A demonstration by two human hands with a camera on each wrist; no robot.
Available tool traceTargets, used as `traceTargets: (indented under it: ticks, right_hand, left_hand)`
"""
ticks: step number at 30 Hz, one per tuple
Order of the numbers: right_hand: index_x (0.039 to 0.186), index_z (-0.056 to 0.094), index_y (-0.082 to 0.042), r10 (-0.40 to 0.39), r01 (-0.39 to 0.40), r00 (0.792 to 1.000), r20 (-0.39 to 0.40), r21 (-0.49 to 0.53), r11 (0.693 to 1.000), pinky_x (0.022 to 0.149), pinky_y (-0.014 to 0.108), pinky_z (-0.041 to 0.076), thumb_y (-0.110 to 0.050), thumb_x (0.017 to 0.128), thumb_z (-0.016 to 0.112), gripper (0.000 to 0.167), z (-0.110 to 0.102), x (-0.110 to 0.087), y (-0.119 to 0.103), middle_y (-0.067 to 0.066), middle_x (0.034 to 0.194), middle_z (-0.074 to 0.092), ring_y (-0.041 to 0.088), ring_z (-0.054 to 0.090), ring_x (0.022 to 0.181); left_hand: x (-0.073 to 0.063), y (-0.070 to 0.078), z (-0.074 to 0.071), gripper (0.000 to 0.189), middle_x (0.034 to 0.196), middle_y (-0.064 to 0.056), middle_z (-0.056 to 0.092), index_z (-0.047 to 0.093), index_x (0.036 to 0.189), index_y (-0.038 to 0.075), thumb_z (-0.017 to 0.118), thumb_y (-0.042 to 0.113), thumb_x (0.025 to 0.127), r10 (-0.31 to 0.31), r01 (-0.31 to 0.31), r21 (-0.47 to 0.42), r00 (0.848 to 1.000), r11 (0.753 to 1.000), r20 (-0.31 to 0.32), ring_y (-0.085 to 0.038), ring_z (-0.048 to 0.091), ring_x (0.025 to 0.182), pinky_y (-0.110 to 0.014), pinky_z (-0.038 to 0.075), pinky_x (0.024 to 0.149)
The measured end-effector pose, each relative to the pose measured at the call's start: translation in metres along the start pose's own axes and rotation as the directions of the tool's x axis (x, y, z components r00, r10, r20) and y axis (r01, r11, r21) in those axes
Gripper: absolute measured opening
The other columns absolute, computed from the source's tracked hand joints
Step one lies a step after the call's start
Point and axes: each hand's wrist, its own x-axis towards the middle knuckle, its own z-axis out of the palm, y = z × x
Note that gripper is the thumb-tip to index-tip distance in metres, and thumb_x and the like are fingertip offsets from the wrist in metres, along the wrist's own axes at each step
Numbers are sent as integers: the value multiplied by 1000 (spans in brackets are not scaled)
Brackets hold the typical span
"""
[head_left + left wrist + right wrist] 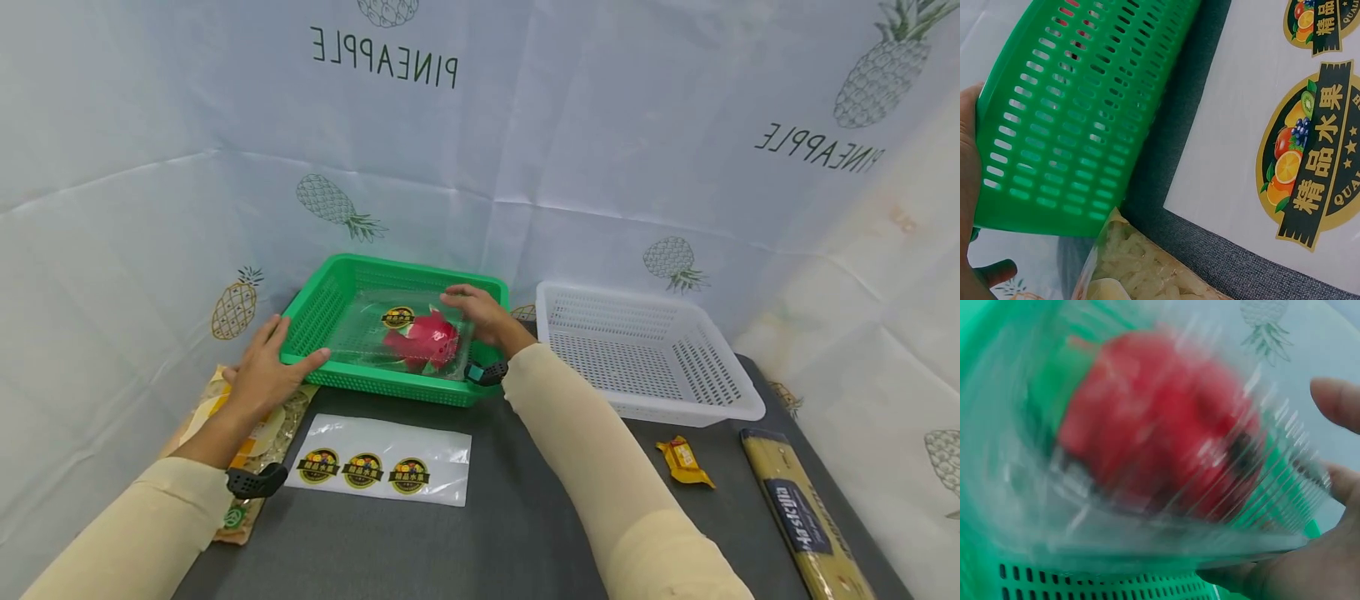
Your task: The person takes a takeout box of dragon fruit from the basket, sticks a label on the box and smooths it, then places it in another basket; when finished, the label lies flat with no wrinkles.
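A clear plastic fruit box [360, 325] with a red dragon fruit [435, 337] inside sits tilted in the green basket [397, 385]. On its lid is a round black-and-gold sticker [397, 317]. My right hand [483, 317] holds the box by its right side; in the right wrist view the box is blurred. My left hand [262, 367] rests spread on the basket's front-left corner, thumb along the rim. Closest in front of the basket lies a white sheet [442, 467] bearing three similar stickers [363, 471].
A bag of pale dried food [266, 437] lies beneath my left forearm. To the right stand a white basket [652, 408], a small yellow-and-red packet [685, 461] and a long noodle pack [802, 517]. A pineapple-print cloth [480, 142] hangs behind.
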Motion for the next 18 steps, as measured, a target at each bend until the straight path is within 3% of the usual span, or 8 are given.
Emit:
traceTargets:
  ticks: [4,18]
  right_hand:
    - [149,36,-14,8,-8,1000,17,-9,1000,103,57,29,-26,96,62,61,6,0,2,8,154,25,36,15,142]
    - [156,20,-20,-12,13,1000,9,-106,994,106,59,23,-28,90,70,83,30,-4,2,4,158,14,29,16,142]
  left_hand:
    - [-1,1,0,98,160,-14,-3,7,156,8,55,62,89,-2,2,7,1000,1000,5,-55,6,136,-83,-7,84]
    - [-3,3,0,98,160,-14,-2,7,156,8,55,62,89,-2,2,9,1000,1000,0,-54,6,137,-82,-7,84]
